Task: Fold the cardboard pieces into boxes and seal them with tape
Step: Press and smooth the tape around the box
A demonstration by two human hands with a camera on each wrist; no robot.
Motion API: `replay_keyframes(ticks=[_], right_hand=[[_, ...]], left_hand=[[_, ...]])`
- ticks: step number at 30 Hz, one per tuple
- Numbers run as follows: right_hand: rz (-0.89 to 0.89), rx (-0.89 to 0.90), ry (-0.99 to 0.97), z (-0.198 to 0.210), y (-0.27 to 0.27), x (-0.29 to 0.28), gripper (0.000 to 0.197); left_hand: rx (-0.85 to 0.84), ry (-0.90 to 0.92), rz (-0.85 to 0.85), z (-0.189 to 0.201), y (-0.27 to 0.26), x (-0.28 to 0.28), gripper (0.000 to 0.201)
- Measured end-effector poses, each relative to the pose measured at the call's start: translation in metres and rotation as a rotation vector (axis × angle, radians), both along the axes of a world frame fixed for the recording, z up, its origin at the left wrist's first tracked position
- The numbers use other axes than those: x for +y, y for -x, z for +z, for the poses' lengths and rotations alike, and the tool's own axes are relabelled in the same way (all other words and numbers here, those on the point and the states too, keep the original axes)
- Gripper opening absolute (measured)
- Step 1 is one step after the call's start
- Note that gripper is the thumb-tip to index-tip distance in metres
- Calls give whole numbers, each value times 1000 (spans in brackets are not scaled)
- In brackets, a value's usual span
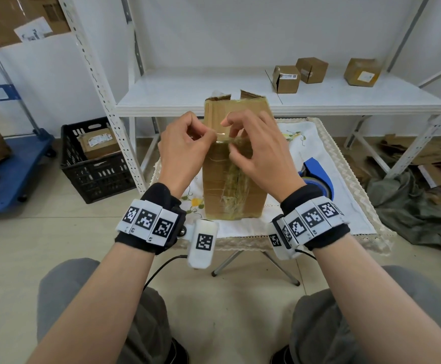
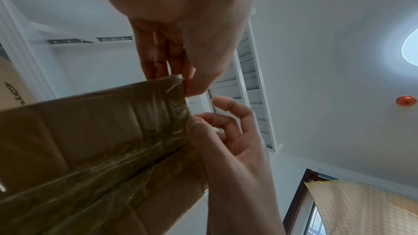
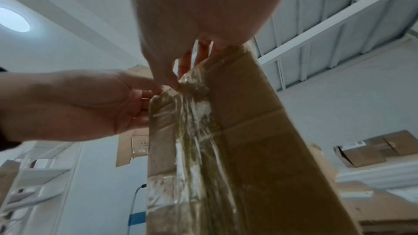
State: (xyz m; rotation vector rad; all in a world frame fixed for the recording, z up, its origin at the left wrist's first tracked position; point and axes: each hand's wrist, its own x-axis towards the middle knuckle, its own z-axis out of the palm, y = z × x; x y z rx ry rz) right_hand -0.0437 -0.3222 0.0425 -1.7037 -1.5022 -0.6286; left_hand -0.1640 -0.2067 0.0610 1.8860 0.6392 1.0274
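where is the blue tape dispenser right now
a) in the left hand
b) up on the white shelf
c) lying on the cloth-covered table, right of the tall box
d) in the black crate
c: the blue tape dispenser lies on the cloth-covered table just right of the tall box, while both the left hand and right hand pinch clear tape at the box.

I sit in a parcel packing or storage room. White perforated metal shelving point(image 1: 240, 95) in front of me carries small sealed brown cardboard parcels point(image 1: 311, 70) with shipping labels. A black plastic crate point(image 1: 93, 177) holds another labelled parcel, a blue platform trolley point(image 1: 11, 174) stands left, and flattened cardboard scraps point(image 1: 421, 151) litter the tiled floor.
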Motion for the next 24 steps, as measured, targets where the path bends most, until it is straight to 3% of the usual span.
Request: replay_keyframes(ticks=[11,15,18,24], right_hand=[[41,200,-79,-4,-1,-3,35],[15,165,-29,1,-1,-3,38],[17,134,1,3,0,-1,40],[21,63,-14,-2,0,-3,48]], left_hand=[[110,-32,25,5,-5,6,15],[69,205,-81,8,-7,9,15],[42,277,-97,10,-4,14,21],[24,211,-261,9,2,16,22]])
